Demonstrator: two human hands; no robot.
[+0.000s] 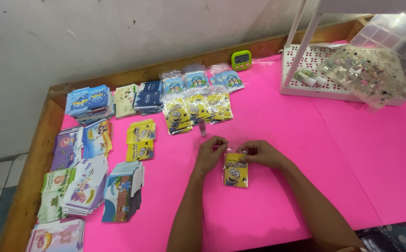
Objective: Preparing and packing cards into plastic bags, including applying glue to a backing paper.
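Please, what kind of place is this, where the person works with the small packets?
Probably a small packing or craft workbench, not a factory line. Stacks of small printed cards lie sorted on a pink-covered table, a digital timer stands by the wall, and both hands hold a yellow packet in clear wrap.

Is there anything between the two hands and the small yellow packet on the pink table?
Nothing visible: the left hand and right hand both already grip the top edge of the yellow packet.
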